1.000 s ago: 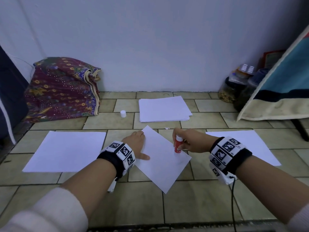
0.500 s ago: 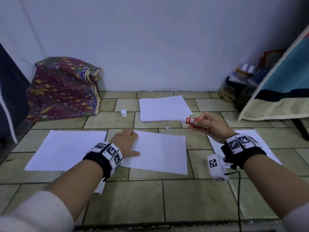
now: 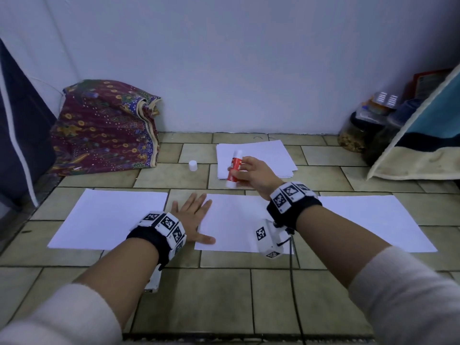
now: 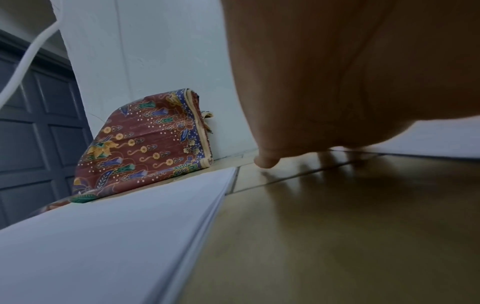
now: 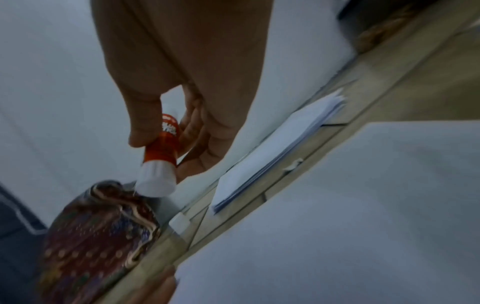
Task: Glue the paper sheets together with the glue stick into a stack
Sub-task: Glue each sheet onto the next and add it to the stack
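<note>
Gluing step in hand: left hand lies flat on middle sheet; right hand grips uncapped glue stick at 12 o'clock; next, lower and spread.

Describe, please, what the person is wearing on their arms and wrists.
Each wrist carries a black band ringed with white blocks printed with black square-pattern markers. A white camera housing hangs under the right wrist, trailing a thin black cable. Both forearms end in cream sleeves.

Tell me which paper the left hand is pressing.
The middle sheet: the left hand lies flat on its left edge; the other sheets are untouched.
</note>
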